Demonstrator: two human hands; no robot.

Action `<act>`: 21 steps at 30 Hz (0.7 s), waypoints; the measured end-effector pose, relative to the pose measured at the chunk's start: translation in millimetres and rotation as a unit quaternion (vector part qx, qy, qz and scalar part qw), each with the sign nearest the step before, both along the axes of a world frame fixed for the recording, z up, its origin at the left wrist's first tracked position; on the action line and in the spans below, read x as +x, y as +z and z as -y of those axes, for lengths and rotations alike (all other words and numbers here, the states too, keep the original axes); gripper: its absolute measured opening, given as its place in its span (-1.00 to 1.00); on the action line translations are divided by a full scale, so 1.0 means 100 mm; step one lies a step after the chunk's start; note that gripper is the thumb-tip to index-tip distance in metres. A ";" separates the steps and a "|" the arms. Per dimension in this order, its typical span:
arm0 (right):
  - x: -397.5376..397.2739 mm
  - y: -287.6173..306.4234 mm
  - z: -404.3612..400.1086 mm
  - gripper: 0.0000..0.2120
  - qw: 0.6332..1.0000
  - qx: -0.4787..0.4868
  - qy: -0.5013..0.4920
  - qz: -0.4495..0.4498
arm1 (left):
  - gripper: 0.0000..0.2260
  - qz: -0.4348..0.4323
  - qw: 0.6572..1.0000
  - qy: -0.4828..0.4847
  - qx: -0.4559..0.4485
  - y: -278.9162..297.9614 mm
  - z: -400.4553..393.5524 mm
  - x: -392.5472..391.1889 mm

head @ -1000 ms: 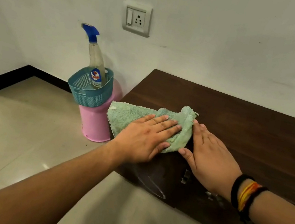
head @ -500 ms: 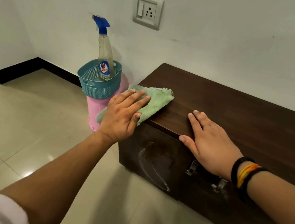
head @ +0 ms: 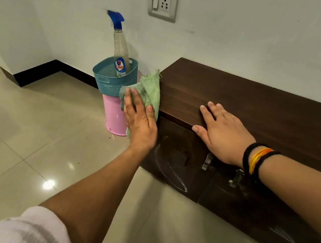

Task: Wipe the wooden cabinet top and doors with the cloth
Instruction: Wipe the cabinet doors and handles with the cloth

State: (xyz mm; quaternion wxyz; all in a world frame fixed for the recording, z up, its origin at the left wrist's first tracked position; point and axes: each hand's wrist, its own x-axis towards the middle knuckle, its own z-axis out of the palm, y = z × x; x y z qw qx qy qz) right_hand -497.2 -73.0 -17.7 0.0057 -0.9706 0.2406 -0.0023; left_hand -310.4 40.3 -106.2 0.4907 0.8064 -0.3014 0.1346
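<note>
Just two hands [head: 141, 118] [head: 224, 135], one cloth [head: 150, 90], one cabinet [head: 263, 109], two doors [head: 176, 158] [head: 256, 213].

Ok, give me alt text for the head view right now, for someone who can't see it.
A left hand presses a green cloth against the left end of a dark wooden cabinet, while the right hand rests flat on its top. Beside it, a spray bottle stands in a teal basket.
</note>
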 end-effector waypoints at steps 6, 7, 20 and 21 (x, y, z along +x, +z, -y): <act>0.17 0.00 0.02 -0.42 0.993 -0.024 0.117 -0.004 | -0.41 -0.043 0.998 0.027 -0.023 -0.15 -0.03 -0.15; 0.20 -0.01 0.03 -0.42 0.992 -0.026 0.124 -0.004 | -0.43 -0.034 0.998 0.039 -0.031 -0.18 -0.03 -0.13; 0.30 -0.08 0.13 -0.42 0.988 -0.036 0.148 -0.006 | -0.30 0.009 0.984 0.022 -0.174 -0.26 0.32 -0.09; 0.30 -0.08 0.13 -0.41 0.989 -0.034 0.147 -0.006 | -0.29 0.000 0.984 0.033 -0.173 -0.25 0.34 -0.10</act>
